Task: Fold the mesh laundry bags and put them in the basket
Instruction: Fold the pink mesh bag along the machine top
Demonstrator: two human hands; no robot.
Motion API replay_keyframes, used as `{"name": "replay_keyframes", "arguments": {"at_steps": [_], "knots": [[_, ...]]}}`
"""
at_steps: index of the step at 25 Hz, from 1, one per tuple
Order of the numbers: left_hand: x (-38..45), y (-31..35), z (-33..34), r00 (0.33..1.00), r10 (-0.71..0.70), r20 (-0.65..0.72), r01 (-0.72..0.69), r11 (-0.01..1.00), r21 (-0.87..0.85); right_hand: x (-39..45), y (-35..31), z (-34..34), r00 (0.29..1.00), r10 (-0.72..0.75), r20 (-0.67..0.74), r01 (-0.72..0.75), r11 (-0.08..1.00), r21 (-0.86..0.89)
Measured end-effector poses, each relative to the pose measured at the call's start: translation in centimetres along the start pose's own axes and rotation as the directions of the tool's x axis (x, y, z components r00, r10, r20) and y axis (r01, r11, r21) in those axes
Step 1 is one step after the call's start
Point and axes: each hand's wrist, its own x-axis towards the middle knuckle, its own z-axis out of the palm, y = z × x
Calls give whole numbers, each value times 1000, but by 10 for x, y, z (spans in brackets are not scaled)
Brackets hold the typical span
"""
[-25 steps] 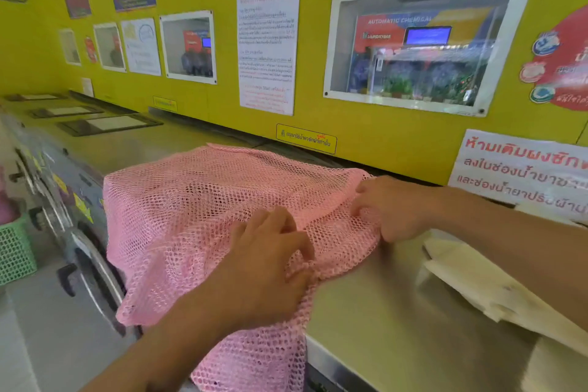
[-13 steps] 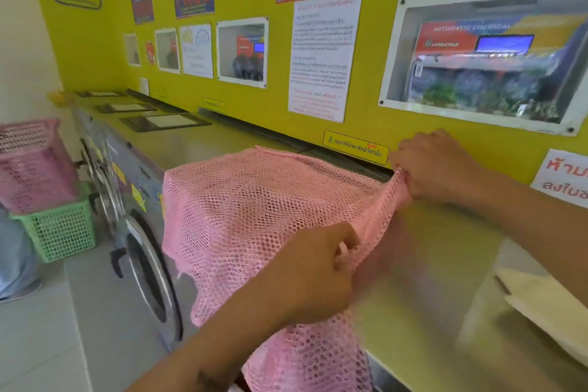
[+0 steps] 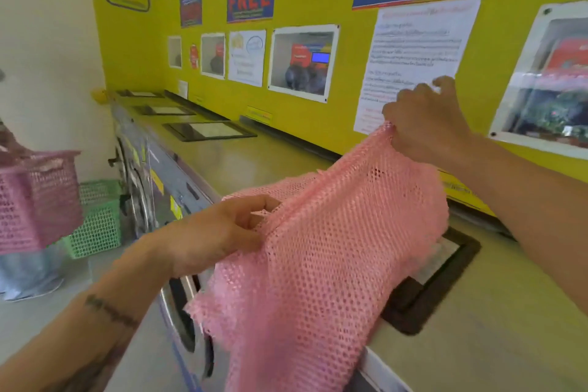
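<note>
A pink mesh laundry bag [image 3: 321, 264] hangs in the air above the steel washer top, draped over its front edge. My right hand [image 3: 426, 124] pinches the bag's upper far corner, raised near the yellow wall. My left hand [image 3: 216, 232] grips the bag's near left edge at mid-height. A pink plastic basket [image 3: 35, 197] stands at the far left, with a green basket [image 3: 95, 219] beside and behind it on the floor.
A row of front-loading washers [image 3: 152, 197] runs along the yellow wall, with black-framed lids [image 3: 206, 130] on their steel top [image 3: 477, 328]. One lid [image 3: 439, 277] lies partly under the bag. Posters and windows cover the wall. The floor lies at left.
Both hands have lifted the bag off the washer top; my right hand rose toward the wall. The view has swung left, bringing the baskets into sight.
</note>
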Motion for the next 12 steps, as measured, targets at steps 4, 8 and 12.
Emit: {"name": "replay_keyframes", "arguments": {"at_steps": [4,8,12], "knots": [[18,-18,-60,994,-1,-112,15,992,123,48,-39,26,985,2,173,3,1000,-31],[53,-24,-97,931,50,-362,70,948,309,84,-69,57,943,76,323,-67,997,-39],[89,-49,-97,791,345,-506,199,637,745,86,-112,79,870,134,474,-204,974,101]]}}
